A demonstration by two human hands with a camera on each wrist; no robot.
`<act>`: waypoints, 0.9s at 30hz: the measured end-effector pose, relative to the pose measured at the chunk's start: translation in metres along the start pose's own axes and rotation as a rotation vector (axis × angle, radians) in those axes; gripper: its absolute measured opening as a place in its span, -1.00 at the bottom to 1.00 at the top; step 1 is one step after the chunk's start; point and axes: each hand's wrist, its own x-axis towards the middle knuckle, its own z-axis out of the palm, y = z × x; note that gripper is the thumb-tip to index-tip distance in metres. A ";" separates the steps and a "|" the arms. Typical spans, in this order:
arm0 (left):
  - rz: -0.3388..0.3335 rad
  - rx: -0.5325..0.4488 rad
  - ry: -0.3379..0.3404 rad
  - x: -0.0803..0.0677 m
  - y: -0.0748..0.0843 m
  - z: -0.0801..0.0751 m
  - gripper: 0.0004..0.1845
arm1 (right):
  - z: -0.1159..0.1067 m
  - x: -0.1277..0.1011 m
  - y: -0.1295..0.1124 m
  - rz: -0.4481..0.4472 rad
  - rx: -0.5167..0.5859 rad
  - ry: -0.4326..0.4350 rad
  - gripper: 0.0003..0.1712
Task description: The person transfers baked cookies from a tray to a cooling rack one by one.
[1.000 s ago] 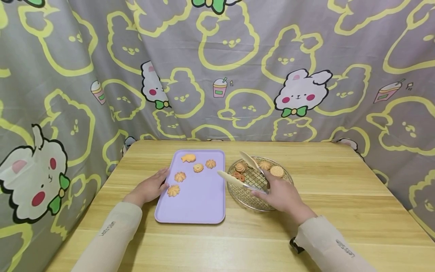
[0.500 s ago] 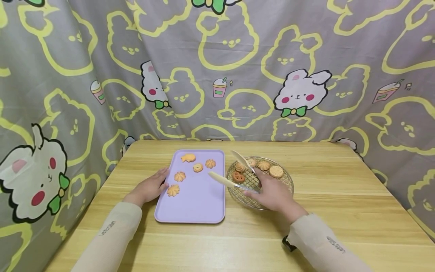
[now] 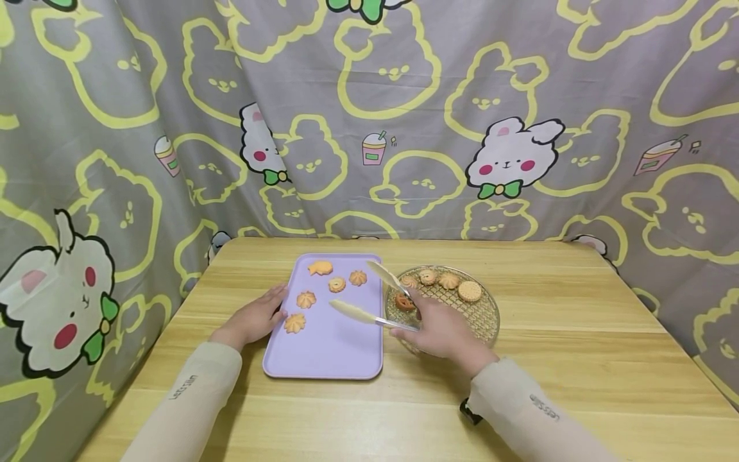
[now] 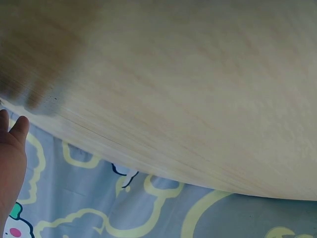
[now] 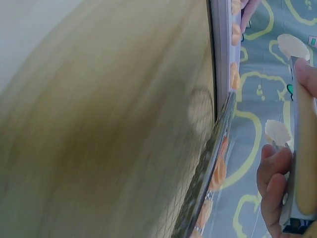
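Observation:
My right hand (image 3: pixel 446 328) grips a pair of tongs (image 3: pixel 356 312), whose two arms stand spread over the right part of the purple tray (image 3: pixel 335 356), nothing between the tips. In the right wrist view, fingers (image 5: pixel 274 186) curl round the tongs' pale handle (image 5: pixel 305 148). My left hand (image 3: pixel 254 319) rests with its fingers against the tray's left edge. On the tray lie a fish-shaped cookie (image 3: pixel 320 268) and several flower-shaped or round cookies (image 3: pixel 295 323). Beneath my right hand is a round wire rack (image 3: pixel 484 316); a pretzel-shaped cookie (image 3: pixel 404 303) on it is partly hidden by the tongs.
Along the rack's far side sit a round flat cookie (image 3: pixel 470 291), a flower-shaped cookie (image 3: pixel 448 280) and other small cookies. Tray and rack stand close together on a wooden table (image 3: pixel 577 359). A patterned curtain (image 3: pixel 427 212) hangs behind the table and at its left.
My right hand has moved left with the spread tongs, from above the rack to over the tray's right part. The left hand, the tray and the cookies have stayed put.

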 end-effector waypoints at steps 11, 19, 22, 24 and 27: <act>0.002 0.006 0.001 0.001 0.000 0.000 -0.37 | 0.012 0.002 -0.018 -0.079 -0.020 -0.002 0.12; 0.007 0.009 0.011 0.000 0.000 0.000 -0.37 | 0.017 0.005 -0.029 -0.096 -0.031 -0.062 0.12; 0.015 0.010 0.019 0.000 0.001 0.000 -0.38 | 0.019 0.006 -0.032 -0.113 -0.023 -0.081 0.10; 0.018 0.015 0.020 0.001 0.001 0.000 -0.38 | 0.020 0.006 -0.035 -0.121 -0.021 -0.096 0.09; 0.020 0.017 0.020 0.001 0.001 0.000 -0.38 | 0.022 0.005 -0.038 -0.152 -0.037 -0.094 0.06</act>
